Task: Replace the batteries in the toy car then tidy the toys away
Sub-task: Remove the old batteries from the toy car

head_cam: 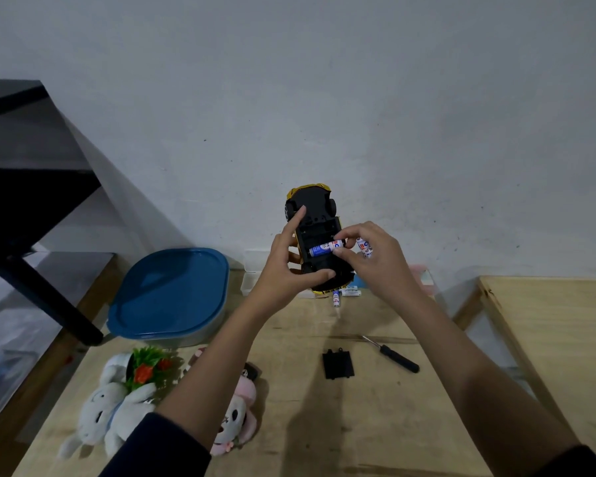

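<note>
A yellow toy car is held upside down above the table, black underside facing me, battery bay uncovered. My left hand grips its left side, forefinger stretched along the chassis. My right hand pinches a blue-and-white battery that lies across the bay, and more batteries are tucked in its palm. Loose batteries lie on the table under the car. The black battery cover and a black-handled screwdriver rest on the wood nearer me.
A blue-lidded box stands at the left. Plush toys, white and pink, and a plastic plant lie front left. A second wooden table is at the right, a black table leg at the left.
</note>
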A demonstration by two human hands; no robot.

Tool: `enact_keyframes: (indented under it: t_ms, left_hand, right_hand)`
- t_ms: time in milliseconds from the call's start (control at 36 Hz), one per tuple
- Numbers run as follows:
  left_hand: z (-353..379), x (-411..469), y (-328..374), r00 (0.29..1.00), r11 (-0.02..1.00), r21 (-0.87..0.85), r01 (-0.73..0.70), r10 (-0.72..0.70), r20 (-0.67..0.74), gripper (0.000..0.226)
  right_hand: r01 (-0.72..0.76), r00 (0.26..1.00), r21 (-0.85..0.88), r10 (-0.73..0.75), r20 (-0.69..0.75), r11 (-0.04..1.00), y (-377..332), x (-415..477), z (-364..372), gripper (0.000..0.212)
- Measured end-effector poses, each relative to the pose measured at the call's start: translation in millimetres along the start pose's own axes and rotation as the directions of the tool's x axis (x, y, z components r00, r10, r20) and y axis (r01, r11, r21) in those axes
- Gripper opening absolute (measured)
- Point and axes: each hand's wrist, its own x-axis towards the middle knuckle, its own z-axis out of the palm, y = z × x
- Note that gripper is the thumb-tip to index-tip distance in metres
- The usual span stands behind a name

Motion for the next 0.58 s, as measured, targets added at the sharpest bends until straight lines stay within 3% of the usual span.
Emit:
enact_keyframes:
  t_ms: [139, 306, 444, 583]
  left_hand:
    - [-1, 1, 2, 1.000, 1.000, 0.012, 0.015, -0.016, 0.011, 0.095]
    - [-2, 1, 0, 1.000, 1.000, 0.015, 0.011, -0.011, 0.011, 0.096]
    - [-4, -2, -4, 1.000, 0.998, 0.060, 0.022, -0.023, 0.014, 0.095]
    - [-6, -5, -16, 0.997, 0.994, 0.086, 0.061, -0.065, 0.039, 0.092]
  right_hand:
    - [0.083, 0.996, 0.043, -0.084, 0.030, 0.996, -4, 0, 2, 0.010]
    - [0.068, 0.992, 0.192, -0.088, 0.096, 0.979, -6, -3, 8, 0.008]
    - [0.096, 0.994, 0.230, -0.080, -0.076, 0.968, -5, -4, 12, 0.006]
    - [0.000, 0.986, 0.202, 0.034, -0.166, 0.979, 6, -5, 15, 0.004]
